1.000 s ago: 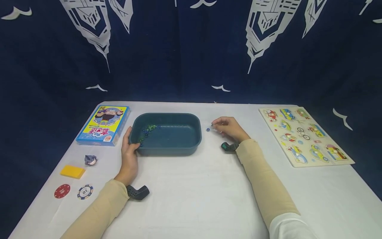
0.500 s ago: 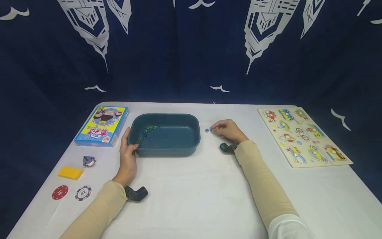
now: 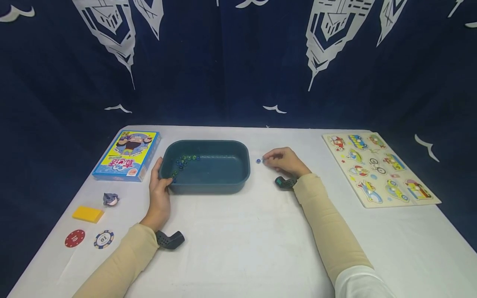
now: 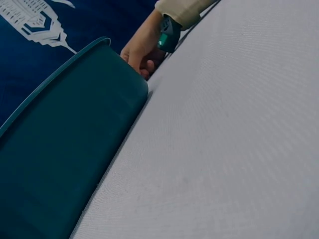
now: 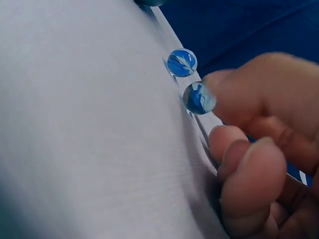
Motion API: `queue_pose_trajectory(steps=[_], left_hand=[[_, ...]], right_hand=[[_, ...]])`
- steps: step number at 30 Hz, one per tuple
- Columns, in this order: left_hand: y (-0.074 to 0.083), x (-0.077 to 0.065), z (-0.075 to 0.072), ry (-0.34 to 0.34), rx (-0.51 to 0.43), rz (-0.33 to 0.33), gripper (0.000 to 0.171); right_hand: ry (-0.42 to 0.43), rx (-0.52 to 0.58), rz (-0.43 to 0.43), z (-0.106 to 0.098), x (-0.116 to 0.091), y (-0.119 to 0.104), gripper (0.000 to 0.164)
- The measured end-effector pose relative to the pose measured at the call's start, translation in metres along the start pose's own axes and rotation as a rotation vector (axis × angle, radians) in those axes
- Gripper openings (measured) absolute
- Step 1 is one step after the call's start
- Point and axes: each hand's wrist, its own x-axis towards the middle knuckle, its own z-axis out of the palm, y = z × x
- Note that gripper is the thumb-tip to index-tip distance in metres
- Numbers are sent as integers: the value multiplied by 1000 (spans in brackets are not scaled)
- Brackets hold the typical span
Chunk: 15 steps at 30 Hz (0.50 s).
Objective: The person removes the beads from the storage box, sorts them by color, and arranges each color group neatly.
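Note:
My left hand (image 3: 159, 200) grips the near left corner of a dark teal plastic tub (image 3: 220, 169), thumb at the rim and fingers along its outer left side. Several blue and green glass marbles (image 3: 182, 162) lie inside, toward the tub's left. To the tub's right, my right hand (image 3: 286, 161) is low over the table. In the right wrist view, a clear marble (image 5: 199, 97) with blue and white swirls sits against the index fingertip, the thumb standing apart from it. Just beyond is a second blue swirled marble (image 5: 182, 62) on the cloth.
A blue and yellow box (image 3: 126, 155) lies left of the tub. Nearer are a small shark figure (image 3: 110, 199), a yellow block (image 3: 87, 214), a red chip (image 3: 75, 238) and a white and blue chip (image 3: 103, 239). A picture puzzle board (image 3: 380, 169) covers the far right.
My right hand has lowered the marble from its fingertips to the table beside the other one, and the thumb is now off it. The left hand keeps its hold on the tub.

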Motion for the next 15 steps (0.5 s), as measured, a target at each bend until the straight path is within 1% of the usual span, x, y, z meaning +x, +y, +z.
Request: queue_pose_trajectory(steps=[6, 8, 11, 15], left_hand=[[0, 0, 0, 7, 5, -8, 74], [0, -1, 0, 6, 4, -12, 74], [0, -1, 1, 9, 5, -10, 74], [0, 0, 0, 10, 13, -1, 74]], right_hand=[[-3, 84, -3, -2, 1, -5, 27], [-6, 107, -17, -3, 2, -10, 29], [-25, 126, -71, -4, 2, -26, 31], [-60, 147, -160, -2, 4, -57, 32]])
